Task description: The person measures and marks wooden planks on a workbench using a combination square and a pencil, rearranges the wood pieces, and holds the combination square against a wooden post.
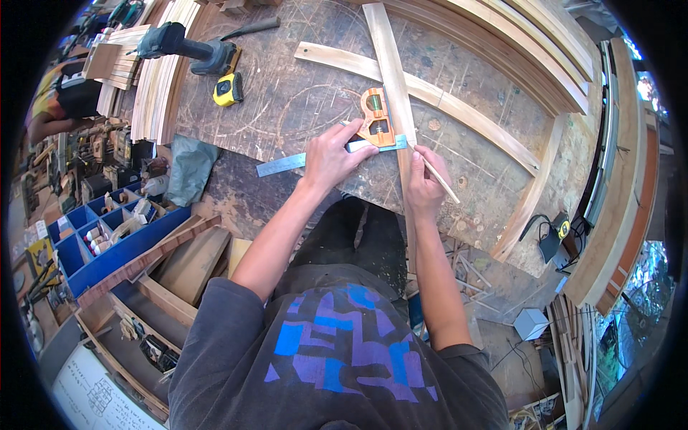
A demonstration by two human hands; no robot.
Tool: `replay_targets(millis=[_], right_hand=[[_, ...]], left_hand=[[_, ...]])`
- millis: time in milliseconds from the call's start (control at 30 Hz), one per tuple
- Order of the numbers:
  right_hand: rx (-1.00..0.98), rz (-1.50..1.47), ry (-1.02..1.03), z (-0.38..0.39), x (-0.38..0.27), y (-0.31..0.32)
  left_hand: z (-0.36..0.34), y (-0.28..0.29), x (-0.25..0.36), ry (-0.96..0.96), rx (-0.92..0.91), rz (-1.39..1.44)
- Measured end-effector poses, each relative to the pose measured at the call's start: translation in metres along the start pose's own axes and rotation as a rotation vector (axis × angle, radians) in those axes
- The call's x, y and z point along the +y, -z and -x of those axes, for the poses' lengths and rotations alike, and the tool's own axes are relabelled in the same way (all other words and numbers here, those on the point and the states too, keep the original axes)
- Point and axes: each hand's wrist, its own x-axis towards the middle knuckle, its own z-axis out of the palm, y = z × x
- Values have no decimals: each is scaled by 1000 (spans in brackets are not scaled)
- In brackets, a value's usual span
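My left hand [333, 152] is closed around a combination square, pressing its orange head [378, 118] against the edge of a long wooden strip [390, 68]. The square's steel blade [281, 165] sticks out to the left under my hand, and its other end crosses the strip. In my right hand [428, 183] is a pencil [442, 179], its tip down on the strip close to the blade's end. The strip runs from the far side of the workbench past its near edge. Beneath it lies a second wooden strip [459, 109], crossing at an angle.
On the worn workbench [287, 93] lie a cordless drill [175, 44], a yellow tape measure [228, 89] and a hammer [251, 29]. Wood stacks stand at far left [163, 79] and far right [523, 43]. A blue divided box [107, 244] sits lower left. Another person [54, 97] is at far left.
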Motion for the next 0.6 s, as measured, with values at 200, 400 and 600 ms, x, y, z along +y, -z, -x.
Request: replay_targets(millis=[200, 400, 600], right_hand=[[-9, 66, 80, -5, -3, -2], [21, 15, 0, 1, 4, 1], [27, 40, 37, -2, -3, -1]], left_hand=[[0, -1, -2, -1, -10, -8], [0, -1, -1, -9, -15, -13], [1, -1, 0, 4, -4, 0]])
